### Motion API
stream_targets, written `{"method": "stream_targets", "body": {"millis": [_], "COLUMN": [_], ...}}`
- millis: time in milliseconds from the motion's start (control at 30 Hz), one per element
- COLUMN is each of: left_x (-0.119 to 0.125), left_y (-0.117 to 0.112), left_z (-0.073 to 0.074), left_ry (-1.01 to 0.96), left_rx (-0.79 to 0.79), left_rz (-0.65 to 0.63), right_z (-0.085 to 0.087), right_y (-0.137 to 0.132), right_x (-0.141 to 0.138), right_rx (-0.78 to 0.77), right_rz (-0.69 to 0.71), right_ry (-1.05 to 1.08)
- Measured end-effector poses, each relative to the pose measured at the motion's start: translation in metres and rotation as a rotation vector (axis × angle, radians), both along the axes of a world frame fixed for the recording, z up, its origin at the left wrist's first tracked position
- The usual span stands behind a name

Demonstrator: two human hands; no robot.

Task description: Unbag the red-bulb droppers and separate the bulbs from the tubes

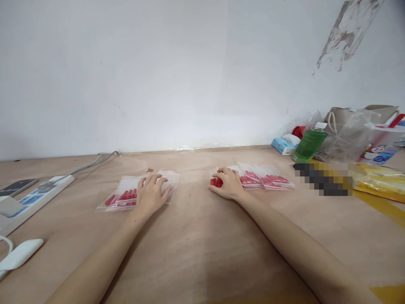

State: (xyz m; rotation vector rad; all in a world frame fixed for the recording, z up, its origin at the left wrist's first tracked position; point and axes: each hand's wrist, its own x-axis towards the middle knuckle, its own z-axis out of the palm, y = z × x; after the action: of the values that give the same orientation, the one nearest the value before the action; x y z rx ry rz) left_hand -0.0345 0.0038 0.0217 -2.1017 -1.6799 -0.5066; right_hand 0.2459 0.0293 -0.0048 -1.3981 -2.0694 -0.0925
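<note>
My left hand (151,193) lies palm down with its fingers spread. It covers part of a clear zip bag (174,179) and the edge of a group of bags. Those zip bags (122,197) hold short red stick-like pieces. My right hand (228,183) is curled, its thumb and fingers around a small bunch of red pieces (216,182) at the tabletop. Clear plastic shows by its fingertips. Just right of that hand, overlapping zip bags (267,179) of similar red pieces lie flat. The exact kind of these pieces is too small to make out.
On the left are a white power strip (58,188), a phone (18,187) and a white plug-like object (23,253). At the right stand a green bottle (310,143), a blue tissue pack (284,145) and plastic bags (348,131). A pale wall (196,76) closes off the back.
</note>
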Motion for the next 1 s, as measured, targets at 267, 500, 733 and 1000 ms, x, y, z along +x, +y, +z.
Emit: {"method": "stream_targets", "body": {"millis": [267,500,733,1000], "left_x": [0.007,-0.016,-0.079,-0.099], "left_y": [-0.005,0.005,0.024,0.027], "left_z": [-0.013,0.001,0.016,0.024], "left_ry": [-0.004,-0.007,-0.158,-0.277], "left_rx": [-0.255,-0.045,-0.239,-0.382], "left_rz": [0.055,0.353,0.607,0.565], "right_z": [-0.006,-0.01,-0.01,-0.006], "right_y": [0.006,0.016,0.006,-0.009], "right_x": [0.002,0.005,-0.002,-0.007], "right_rx": [0.067,0.129,0.157,0.191], "right_rz": [0.03,0.022,0.072,-0.045], "right_ry": [0.228,0.295,0.238,0.086]}}
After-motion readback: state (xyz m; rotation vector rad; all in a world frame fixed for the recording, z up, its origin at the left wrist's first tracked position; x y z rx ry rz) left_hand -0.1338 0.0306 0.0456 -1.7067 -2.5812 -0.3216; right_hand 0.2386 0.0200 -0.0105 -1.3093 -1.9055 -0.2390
